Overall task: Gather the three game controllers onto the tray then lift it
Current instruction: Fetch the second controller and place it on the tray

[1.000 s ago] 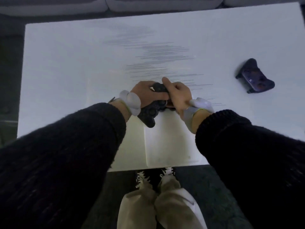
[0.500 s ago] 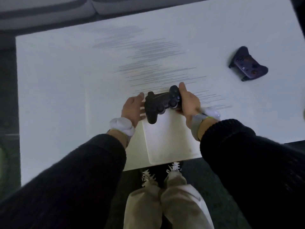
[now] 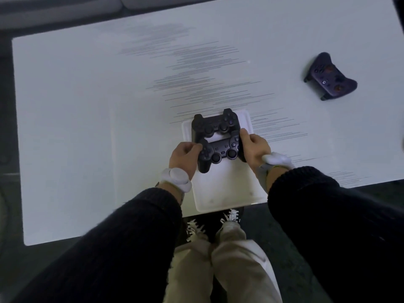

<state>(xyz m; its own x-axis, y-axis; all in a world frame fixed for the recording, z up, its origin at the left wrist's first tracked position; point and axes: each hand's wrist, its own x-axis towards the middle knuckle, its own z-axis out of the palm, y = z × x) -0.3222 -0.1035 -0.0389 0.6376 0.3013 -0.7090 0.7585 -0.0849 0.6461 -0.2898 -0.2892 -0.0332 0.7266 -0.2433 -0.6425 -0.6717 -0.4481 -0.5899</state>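
A white tray lies at the table's near edge. Two black controllers rest on it. The far black controller sits at the tray's far end, free of both hands. Just in front of it is the near black controller, gripped on both sides. My left hand curls around its left handle. My right hand holds its right handle. A dark purple controller lies alone on the table at the far right, well away from the tray.
The white table spreads wide to the left and beyond the tray. Its near edge runs just behind my shoes and legs. A grey sofa edge borders the far side.
My hands have drawn back toward me with one black controller. A second black controller now lies uncovered at the tray's far end. My left hand has closed on the near controller again.
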